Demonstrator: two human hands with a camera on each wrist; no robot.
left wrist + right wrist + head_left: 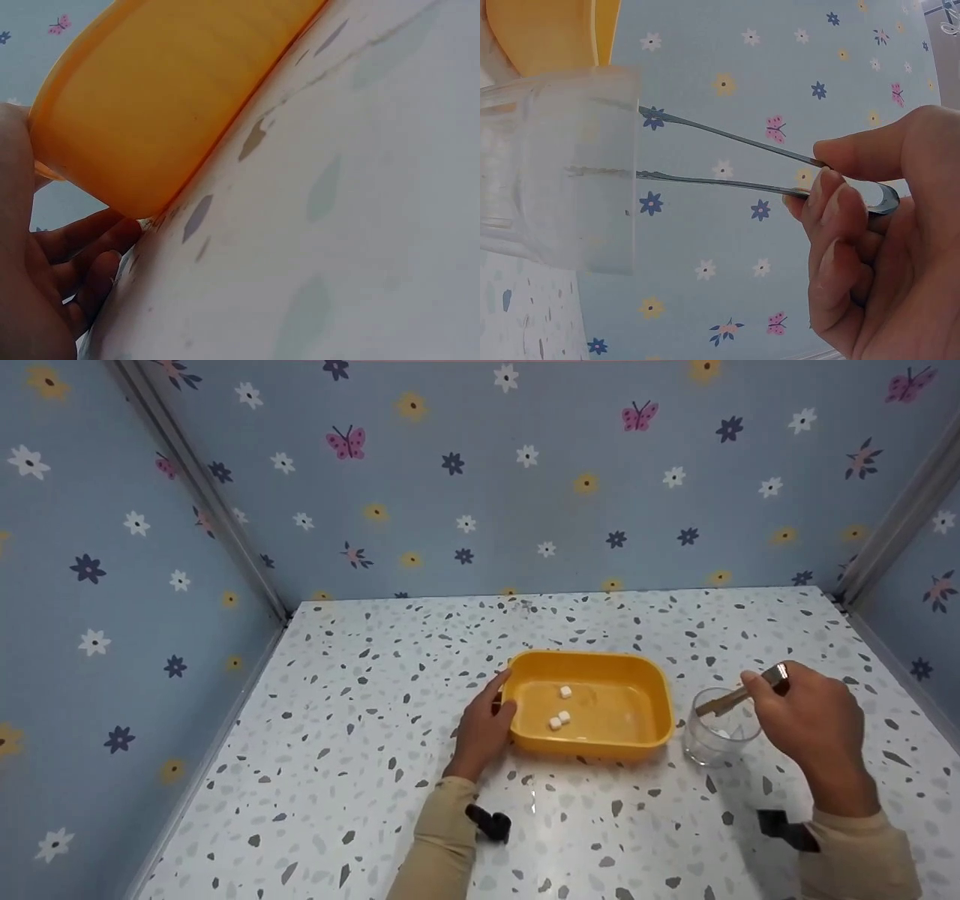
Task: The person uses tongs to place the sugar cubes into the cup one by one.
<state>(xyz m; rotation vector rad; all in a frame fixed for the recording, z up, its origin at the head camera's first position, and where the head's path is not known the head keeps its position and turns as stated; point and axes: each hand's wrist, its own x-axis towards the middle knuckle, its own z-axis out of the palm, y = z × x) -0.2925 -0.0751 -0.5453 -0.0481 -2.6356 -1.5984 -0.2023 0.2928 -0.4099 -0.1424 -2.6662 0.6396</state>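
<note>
A yellow plastic tub [589, 748] stands on the speckled tabletop. Several small white cubes, likely sugar cubes, are seen here; three of them [565, 691] lie inside it. My left hand [482, 727] holds the tub's left end, thumb and index finger at the rim; its other fingers [97, 244] curl below the rim. To the tub's right is a clear glass [709, 746] with whitish pieces at its bottom. My right hand [814, 720] pinches metal tongs [727, 701], whose tips reach into the glass. Their arms stand apart in the right wrist view; whether they touch a cube is unclear.
Flower-patterned blue walls [480, 487] enclose the white speckled table [360, 720] at the back and both sides. Black wrist mounts [491, 823] stick out from both sleeves above the tabletop.
</note>
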